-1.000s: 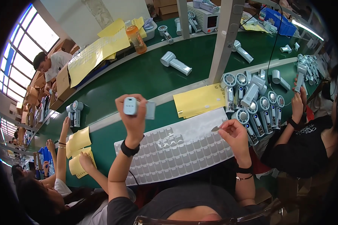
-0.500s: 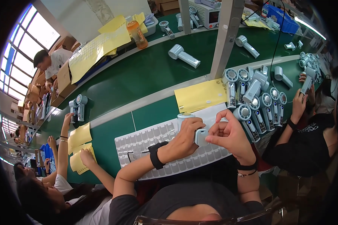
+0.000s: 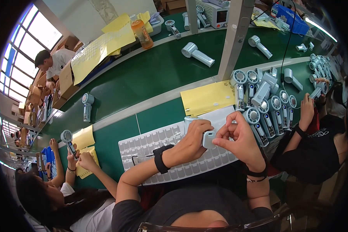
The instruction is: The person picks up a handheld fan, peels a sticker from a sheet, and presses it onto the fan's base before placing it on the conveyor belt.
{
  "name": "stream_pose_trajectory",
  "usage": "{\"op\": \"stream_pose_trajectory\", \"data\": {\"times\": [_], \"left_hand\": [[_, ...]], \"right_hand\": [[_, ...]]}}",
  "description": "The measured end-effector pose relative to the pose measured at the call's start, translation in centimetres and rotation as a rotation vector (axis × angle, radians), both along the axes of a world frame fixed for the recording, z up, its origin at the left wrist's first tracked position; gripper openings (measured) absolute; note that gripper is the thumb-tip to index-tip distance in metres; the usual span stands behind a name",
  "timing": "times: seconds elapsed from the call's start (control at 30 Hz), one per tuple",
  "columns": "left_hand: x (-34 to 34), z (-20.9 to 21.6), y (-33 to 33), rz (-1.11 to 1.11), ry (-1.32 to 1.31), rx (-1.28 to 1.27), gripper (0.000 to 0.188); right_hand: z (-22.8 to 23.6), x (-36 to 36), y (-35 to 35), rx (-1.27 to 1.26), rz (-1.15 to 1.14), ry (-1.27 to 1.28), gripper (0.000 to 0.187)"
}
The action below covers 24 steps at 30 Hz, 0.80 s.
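Note:
My left hand is closed around a pale blue handheld fan, its handle end sticking out toward the right. Most of the fan is hidden by the fingers; part of its round head shows behind them. My right hand is closed in a pinch, thumb and forefinger at the edge of that handle end. Whatever lies between those fingertips is too small to make out. Below both hands lies a sheet of grey rounded stickers on the green bench.
Several handheld fans are grouped right of my hands, beside yellow paper. A green conveyor belt carries more fans beyond a metal rail. A metal post rises ahead. Co-workers sit on both sides; the left one's hand holds a fan.
My hands stay nearly in place, with the fan's handle end turned slightly. Fans on the belt have shifted right. The left co-worker has drawn a fan from the belt toward the bench.

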<state>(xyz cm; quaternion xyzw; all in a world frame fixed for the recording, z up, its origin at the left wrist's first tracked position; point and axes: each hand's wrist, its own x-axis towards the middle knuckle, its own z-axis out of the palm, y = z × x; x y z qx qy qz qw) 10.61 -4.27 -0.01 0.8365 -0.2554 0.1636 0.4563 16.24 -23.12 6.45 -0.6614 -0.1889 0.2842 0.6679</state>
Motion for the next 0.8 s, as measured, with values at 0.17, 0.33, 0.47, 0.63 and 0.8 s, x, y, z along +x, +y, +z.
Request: {"op": "stream_pose_trajectory", "data": {"times": [0.17,0.33,0.47,0.63,0.8], "left_hand": [[0.05,-0.05,-0.03,-0.002,-0.003,0.003,0.071],[-0.07,0.11,0.01,-0.003,0.003,0.015,0.070],[-0.07,0.04,0.02,-0.002,0.003,0.021,0.070],[-0.06,0.09,-0.02,-0.002,-0.005,0.024,0.070],[0.00,-0.02,-0.06,0.000,-0.011,0.022,0.070]], "right_hand": [[-0.05,-0.02,-0.06,-0.005,-0.004,-0.010,0.048],[-0.17,0.07,-0.12,0.006,0.007,0.027,0.048],[-0.22,0.14,-0.13,0.029,0.012,0.065,0.047],[0.04,0.05,-0.14,-0.002,0.013,0.038,0.047],[-0.05,0.01,-0.09,-0.011,0.003,0.039,0.047]]}}
